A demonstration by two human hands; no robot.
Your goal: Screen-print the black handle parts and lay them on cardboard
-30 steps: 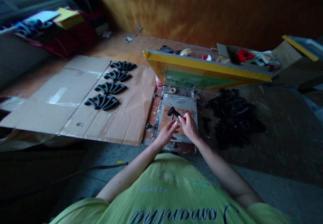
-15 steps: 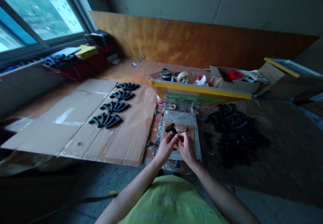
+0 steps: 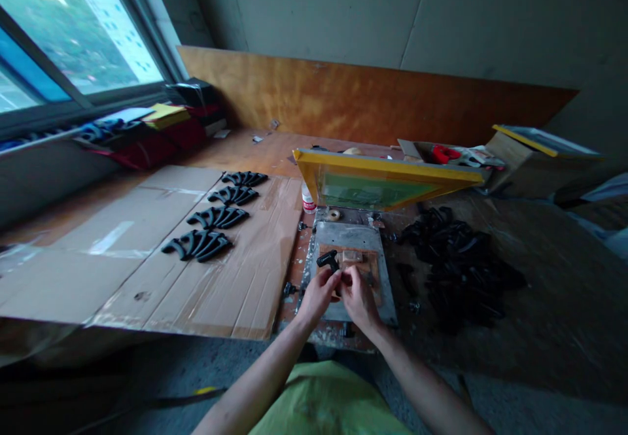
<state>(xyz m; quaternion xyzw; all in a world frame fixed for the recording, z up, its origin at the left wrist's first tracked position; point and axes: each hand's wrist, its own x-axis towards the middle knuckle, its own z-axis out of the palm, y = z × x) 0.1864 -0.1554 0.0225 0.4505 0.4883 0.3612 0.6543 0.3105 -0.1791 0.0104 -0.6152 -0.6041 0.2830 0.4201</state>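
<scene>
A black T-shaped plastic handle (image 3: 328, 260) is pinched between my hands, its crosspiece pointing away from me. My left hand (image 3: 318, 296) closes its fingertips around the stem from the left. From the right, my right hand (image 3: 360, 299) has its fingers closed at the lower end of the same piece, which the fingers partly hide. Both hands are over a grey metal plate (image 3: 385, 288) bearing a brown block (image 3: 373, 261). Behind it, a yellow-edged screen frame (image 3: 309, 172) with a green mesh stands tilted up.
Rows of black handles (image 3: 199, 244) lie on flattened cardboard (image 3: 245, 297) to the left. A heap of black pieces (image 3: 461, 265) lies at the right. Beyond the plate are a tape roll (image 3: 333, 215), a white-and-red bottle (image 3: 308, 199) and an open carton (image 3: 409, 150).
The view has shifted, and the raised screen frame now covers most of the jars and tape behind it. My hands still hold the handle, its crosspiece turned slightly.
</scene>
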